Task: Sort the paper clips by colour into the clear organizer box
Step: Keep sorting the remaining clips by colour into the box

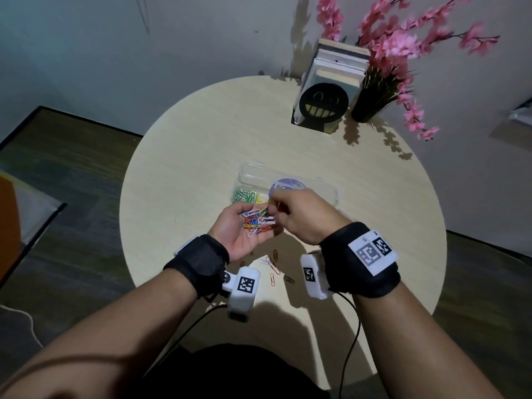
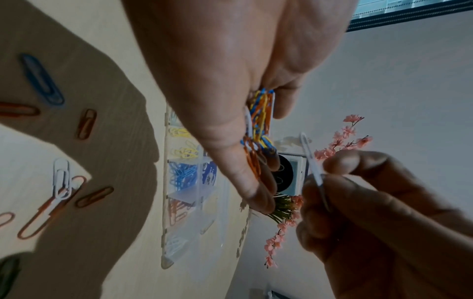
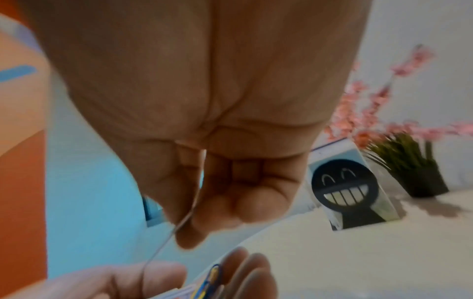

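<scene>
**One white clip out of the handful, the box waiting just beyond**

The round pale wooden bench (image 1: pixel 201 133) carries everything. At its far edge stand a row of books behind a black smiling-face bookend (image 1: pixel 324 106) and a dark vase of pink artificial blossoms (image 1: pixel 371 102), well away from the work.

Mid-bench lies the clear plastic organizer box (image 1: pixel 325 188), lid open. The left wrist view shows its compartments partly filled: yellow clips, then blue, then orange, then white ones toward one end; the head view shows green ones at the other end.

Just in front of the box, the left hand (image 1: pixel 239 231) is cupped palm up, cradling a tangled heap of mixed coloured paper clips (image 1: pixel 256 221) with loosely curled fingers. The right hand (image 1: pixel 299 214) hovers touching-close beside it, thumb and forefinger pinching a single white paper clip (image 2: pixel 311 159), the other fingers curled under.

Nearer the person, a scatter of loose orange, white, blue and dark clips (image 1: pixel 273 266) lies on the bench.

What I'd worry about: the heap is interlinked, so a snagged neighbour could ride along with the white clip and land in the wrong compartment. The pinch is at one end of a thin wire, so it could twist out and fall. And if the cupped palm tips, the heap spills.
</scene>
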Available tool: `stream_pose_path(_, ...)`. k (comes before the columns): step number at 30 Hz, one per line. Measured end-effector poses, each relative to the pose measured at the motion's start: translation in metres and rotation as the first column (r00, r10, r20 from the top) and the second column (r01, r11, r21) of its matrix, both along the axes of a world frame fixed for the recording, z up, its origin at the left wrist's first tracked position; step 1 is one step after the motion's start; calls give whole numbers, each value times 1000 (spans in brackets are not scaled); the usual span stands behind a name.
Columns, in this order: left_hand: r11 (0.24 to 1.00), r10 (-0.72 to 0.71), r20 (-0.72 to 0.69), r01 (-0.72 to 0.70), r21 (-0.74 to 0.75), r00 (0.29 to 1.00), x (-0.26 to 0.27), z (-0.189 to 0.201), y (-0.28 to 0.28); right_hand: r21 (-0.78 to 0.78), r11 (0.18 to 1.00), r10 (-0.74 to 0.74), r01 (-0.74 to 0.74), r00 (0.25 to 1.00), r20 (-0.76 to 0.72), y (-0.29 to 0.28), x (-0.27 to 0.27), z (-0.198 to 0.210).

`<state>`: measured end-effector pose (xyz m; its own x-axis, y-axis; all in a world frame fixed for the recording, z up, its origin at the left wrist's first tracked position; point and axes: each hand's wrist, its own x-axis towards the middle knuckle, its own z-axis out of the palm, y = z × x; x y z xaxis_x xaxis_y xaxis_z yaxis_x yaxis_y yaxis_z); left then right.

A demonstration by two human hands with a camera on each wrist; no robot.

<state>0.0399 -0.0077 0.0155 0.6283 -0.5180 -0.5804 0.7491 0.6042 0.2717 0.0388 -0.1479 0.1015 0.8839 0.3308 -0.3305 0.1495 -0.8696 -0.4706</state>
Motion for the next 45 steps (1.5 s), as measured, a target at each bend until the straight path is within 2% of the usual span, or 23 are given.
stream_pose_path(2, 1000, -12, -5, 12, -11, 1000, -1, 4, -1, 139, 978, -156, 153, 988, 15, -1, 1, -4)
stream_pose_path(4, 1000, -27, 3, 27, -13, 1000, -3, 7, -2, 164, 965, -213, 205, 976, 34, 2, 2, -10)
stream_pose_path(8, 998, -58, 8, 58, 19, 998, -5, 11, -4, 5, 996, -84, 84, 995, 55, 16, 2, -23)
stream_pose_path(12, 995, -84, -5, 84, 60, 996, -6, 11, -3, -141, 990, 9, 9, 992, 124, 26, -3, -33)
stream_pose_path(22, 989, -134, -4, 134, 70, 991, -6, 5, -7, -196, 980, 5, 32, 982, 188, 26, -5, -39)
stream_pose_path(25, 989, -130, -4, 130, 74, 992, -6, 3, -8, -154, 987, -16, 45, 983, 184, 24, -6, -40)
stream_pose_path(30, 989, -118, 0, 117, 89, 993, -3, -4, -7, 94, 986, -148, 135, 977, 153, 11, -4, -36)
stream_pose_path(34, 991, -110, -26, 112, 75, 994, 1, -9, -9, 239, 891, -419, 385, 901, 110, -19, 4, -30)
stream_pose_path(37, 993, -113, -29, 114, 44, 993, 4, -11, -11, 190, 815, -569, 547, 818, 86, -53, 13, -37)
stream_pose_path(40, 994, -107, -46, 108, 23, 993, 7, -13, -14, 73, 739, -673, 670, 739, 28, -80, 21, -57)
stream_pose_path(42, 993, -112, -49, 113, 18, 992, 8, -14, -17, -15, 694, -720, 720, 694, -2, -91, 24, -72)
stream_pose_path(45, 993, -113, -51, 114, 22, 992, 10, -14, -19, -99, 667, -744, 739, 667, -30, -99, 25, -91)
